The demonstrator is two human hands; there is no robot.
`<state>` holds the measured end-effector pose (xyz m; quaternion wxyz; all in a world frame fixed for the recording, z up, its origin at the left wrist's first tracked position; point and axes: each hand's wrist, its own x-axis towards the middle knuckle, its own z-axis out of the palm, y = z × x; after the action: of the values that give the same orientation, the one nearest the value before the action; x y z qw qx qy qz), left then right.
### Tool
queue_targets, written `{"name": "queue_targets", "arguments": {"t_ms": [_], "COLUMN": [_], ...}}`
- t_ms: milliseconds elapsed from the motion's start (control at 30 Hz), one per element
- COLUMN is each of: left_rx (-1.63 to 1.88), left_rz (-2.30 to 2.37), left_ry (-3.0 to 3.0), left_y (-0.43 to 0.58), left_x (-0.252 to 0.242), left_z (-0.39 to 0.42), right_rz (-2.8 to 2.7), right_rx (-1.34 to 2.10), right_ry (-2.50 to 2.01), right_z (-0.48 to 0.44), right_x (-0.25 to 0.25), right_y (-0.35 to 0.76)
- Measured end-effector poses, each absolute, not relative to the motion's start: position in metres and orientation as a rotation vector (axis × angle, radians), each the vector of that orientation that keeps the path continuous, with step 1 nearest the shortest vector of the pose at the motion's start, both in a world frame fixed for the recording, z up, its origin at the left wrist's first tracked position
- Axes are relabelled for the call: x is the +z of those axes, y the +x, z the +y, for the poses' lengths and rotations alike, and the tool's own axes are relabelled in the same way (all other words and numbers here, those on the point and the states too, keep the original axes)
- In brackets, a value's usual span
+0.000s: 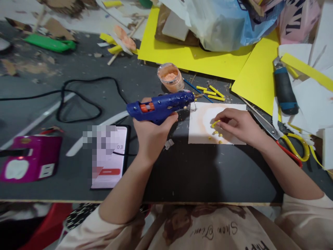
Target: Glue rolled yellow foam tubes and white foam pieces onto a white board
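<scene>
My left hand (153,130) is closed around a blue hot glue gun (166,106), its nozzle pointing right, above the top left corner of a white card (195,132). Over the card, my right hand (235,123) pinches a small yellow strip (215,123) between thumb and fingertips. A faint peach ring is painted on the card. Several tiny yellow curled pieces (216,132) lie on it below my fingertips. Behind the card, several yellow paper rolls (215,98) lie beside a thin blue stick (191,85). An open jar of peach paint (171,78) stands behind the glue gun.
Yellow-handled scissors (296,146) and a utility knife (285,88) lie at right. Yellow sheets (208,62) and a plastic bag (221,27) fill the back. Left are a phone (111,170), a purple box (31,159), a black cord (85,79) and a green cutter (49,43).
</scene>
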<state>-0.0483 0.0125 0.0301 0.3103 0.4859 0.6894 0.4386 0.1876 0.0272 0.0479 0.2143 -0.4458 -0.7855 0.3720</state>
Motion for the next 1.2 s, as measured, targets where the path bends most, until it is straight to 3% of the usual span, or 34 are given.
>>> {"name": "queue_targets", "arguments": {"t_ms": [533, 1200], "left_rx": [1.312, 1.311], "left_rz": [1.772, 1.796], "left_ry": [1.207, 1.259], "left_y": [-0.0456, -0.0493], "left_x": [0.0292, 0.0256], "left_z": [0.0147, 0.0153], "right_rz": [-2.323, -2.053], "right_rx": [0.944, 1.236], "right_ry": [-1.234, -1.248], "right_z": [0.0246, 0.0246], "right_x": [0.0492, 0.0410], "right_y": [0.1847, 0.1797]}}
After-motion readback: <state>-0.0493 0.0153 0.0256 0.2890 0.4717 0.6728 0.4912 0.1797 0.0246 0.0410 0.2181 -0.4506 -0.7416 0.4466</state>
